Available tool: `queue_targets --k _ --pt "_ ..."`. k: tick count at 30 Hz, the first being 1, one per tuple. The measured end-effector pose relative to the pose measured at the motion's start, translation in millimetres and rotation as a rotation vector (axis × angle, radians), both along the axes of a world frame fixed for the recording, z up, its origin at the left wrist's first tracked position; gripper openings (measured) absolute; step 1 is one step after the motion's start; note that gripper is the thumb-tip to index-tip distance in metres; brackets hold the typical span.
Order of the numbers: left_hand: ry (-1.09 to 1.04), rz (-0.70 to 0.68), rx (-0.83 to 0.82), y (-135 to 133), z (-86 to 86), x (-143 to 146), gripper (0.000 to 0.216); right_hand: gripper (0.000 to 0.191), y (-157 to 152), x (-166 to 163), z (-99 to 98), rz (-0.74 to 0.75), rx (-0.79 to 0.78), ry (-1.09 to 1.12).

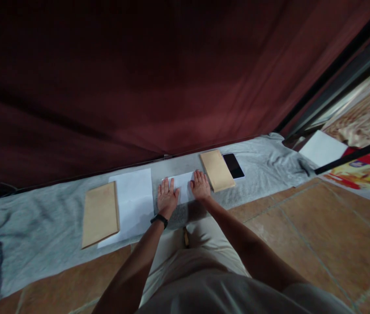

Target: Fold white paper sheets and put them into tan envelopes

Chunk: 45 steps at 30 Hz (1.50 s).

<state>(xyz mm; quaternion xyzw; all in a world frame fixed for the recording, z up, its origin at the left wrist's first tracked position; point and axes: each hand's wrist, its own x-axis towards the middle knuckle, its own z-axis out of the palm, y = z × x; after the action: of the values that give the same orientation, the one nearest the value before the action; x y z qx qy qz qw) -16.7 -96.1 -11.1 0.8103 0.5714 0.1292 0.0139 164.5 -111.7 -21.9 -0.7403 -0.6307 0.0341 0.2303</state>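
A small white sheet of paper [185, 185], perhaps folded, lies in front of me on a grey cloth. My left hand [168, 195] rests flat on its left end, fingers stretched out. On its right end lies my right hand [201, 185], also flat with the fingers extended. Just right of that hand is a brown envelope [216, 169], and a dark-screened phone [233, 165] lies against its far side. Left of my left hand are larger white sheets [135, 200], partly covered by brown envelopes [100, 213] in a pile.
The grey cloth [41, 222] covers a long narrow surface. Behind it rises a dark red curtain-like panel [171, 109]. A black metal frame [335, 78] stands at the right, with a red and yellow printed package [364, 172] beyond it. Brown floor tiles [289, 231] lie below.
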Motion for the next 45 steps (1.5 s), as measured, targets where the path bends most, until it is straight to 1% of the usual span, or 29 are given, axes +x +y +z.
queue_targets --k 2,5,8,11,16,21,24,26,28,29,31,33,39,45 --pt "-0.002 -0.003 0.005 0 -1.4 0 0.061 0.057 2 -10 1.9 0.014 0.016 -0.003" --pt "-0.005 0.003 -0.006 1 -3.3 -1 0.061 0.054 1 -27 1.7 0.124 -0.001 -0.034" --pt "-0.002 0.000 -0.024 1 -3.0 -1 0.061 0.050 -3 -32 -1.3 0.165 -0.018 -0.066" --pt "0.008 0.001 -0.035 1 -1.3 0 0.061 0.050 -8 -24 -4.3 0.125 0.008 -0.079" --pt "-0.006 0.008 -0.033 1 -2.1 0 0.061 0.056 -19 -5 -8.1 0.019 0.045 -0.089" --pt "-0.019 0.007 -0.037 3 -4.0 -1 0.060 0.057 -25 -1 -14.0 0.002 0.084 -0.097" --pt "-0.016 0.020 -0.013 -2 0.4 9 0.059 0.057 -24 -3 -14.4 -0.003 0.075 -0.103" --pt "-0.010 -0.033 -0.006 -8 4.2 23 0.059 0.058 -25 -3 -13.0 -0.007 0.057 -0.106" --pt "0.001 -0.147 -0.032 -16 6.6 37 0.058 0.057 -25 -3 -11.1 -0.002 0.034 -0.107" --pt "0.005 -0.167 -0.053 -20 7.2 43 0.057 0.056 -26 -3 -10.3 0.001 0.023 -0.108" --pt "0.015 -0.164 -0.086 -26 7.1 49 0.057 0.055 -26 -2 -9.0 0.002 0.003 -0.107" --pt "0.025 -0.146 -0.100 -29 6.6 46 0.058 0.055 -26 -2 -8.5 -0.007 -0.009 -0.107" --pt "0.020 -0.115 -0.085 -29 6.5 22 0.056 0.057 -26 -2 -9.4 0.004 -0.014 -0.114" --pt "0.019 -0.042 -0.086 -32 6.8 13 0.056 0.057 -26 0 -8.4 0.009 -0.001 -0.099"
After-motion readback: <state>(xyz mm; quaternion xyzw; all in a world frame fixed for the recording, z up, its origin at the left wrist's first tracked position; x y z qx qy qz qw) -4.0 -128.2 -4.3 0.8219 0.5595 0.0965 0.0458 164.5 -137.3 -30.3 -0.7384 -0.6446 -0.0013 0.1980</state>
